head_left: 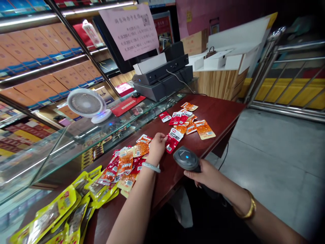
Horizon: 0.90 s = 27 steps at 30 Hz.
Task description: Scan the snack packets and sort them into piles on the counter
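Observation:
My left hand (157, 146), with a pale bangle on its wrist, has its fingers closed at the left edge of a red and white snack packet (174, 139). The packet is just above the dark red tabletop. My right hand (207, 174) is wrapped round the handle of a grey barcode scanner (186, 158); a blue light glows on its head, which is close to the packet. Beyond the packet is a loose group of orange and red packets (205, 129). Left of my left hand lies a bigger heap of similar packets (125, 162), partly hidden by my forearm.
Large yellow packs (58, 207) cover the table's near left end. A glass display case (73, 145) borders the table and carries a white fan (86, 102). A black cash drawer (162, 84) stands behind. A metal railing (291, 67) rises at the right.

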Motion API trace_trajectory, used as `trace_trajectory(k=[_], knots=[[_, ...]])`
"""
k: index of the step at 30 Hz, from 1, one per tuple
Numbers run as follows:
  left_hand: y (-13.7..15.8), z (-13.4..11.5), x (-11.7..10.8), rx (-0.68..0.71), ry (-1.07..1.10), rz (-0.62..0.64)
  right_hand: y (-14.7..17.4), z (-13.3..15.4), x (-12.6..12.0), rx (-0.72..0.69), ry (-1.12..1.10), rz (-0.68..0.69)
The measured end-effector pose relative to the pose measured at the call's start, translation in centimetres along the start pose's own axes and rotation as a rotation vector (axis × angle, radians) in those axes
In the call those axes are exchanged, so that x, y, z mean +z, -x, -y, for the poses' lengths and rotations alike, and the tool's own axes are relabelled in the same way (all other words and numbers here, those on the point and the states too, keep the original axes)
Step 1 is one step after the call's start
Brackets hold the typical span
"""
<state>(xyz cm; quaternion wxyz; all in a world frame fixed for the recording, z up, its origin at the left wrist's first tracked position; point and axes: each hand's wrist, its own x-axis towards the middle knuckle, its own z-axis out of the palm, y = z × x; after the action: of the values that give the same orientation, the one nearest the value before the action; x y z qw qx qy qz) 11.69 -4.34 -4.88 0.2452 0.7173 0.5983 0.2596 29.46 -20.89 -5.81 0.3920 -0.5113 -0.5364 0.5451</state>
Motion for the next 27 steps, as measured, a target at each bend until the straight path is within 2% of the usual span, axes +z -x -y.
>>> trace_trajectory(k=[4,8,11,13,16,18,21,24,27], knots=[[0.3,1.2,-0.2,-0.013,0.164,-0.052,-0.3,0.5,0.9,-0.03,0.01,0.029],[0.5,1.8,-0.2,-0.033,0.159,-0.09,-0.6,0.9,1.5,-0.046,0.05,0.027],[0.6,1.5,-1.1,-0.061,0.164,-0.093,-0.7,1.0,1.9,-0.045,0.069,0.029],[0.9,1.3,-2.7,-0.048,0.096,-0.14,-0.7,1.0,2.2,-0.029,0.084,0.022],[1.4,1.8,-6.5,-0.075,-0.189,-0.243,-0.8,0.9,2.5,-0.001,0.103,0.019],[1.7,2.9,-9.5,-0.17,-0.361,-0.221,-0.9,0.8,2.7,0.013,0.111,0.038],[2.1,5.4,-13.0,-0.335,-0.427,-0.119,-1.0,0.7,2.9,0.024,0.122,0.066],[2.3,7.6,-14.8,-0.457,-0.442,-0.114,-1.2,0.4,3.1,0.029,0.124,0.077],[2.3,8.5,-15.1,-0.486,-0.502,-0.158,-1.3,0.4,3.2,0.03,0.13,0.085]])
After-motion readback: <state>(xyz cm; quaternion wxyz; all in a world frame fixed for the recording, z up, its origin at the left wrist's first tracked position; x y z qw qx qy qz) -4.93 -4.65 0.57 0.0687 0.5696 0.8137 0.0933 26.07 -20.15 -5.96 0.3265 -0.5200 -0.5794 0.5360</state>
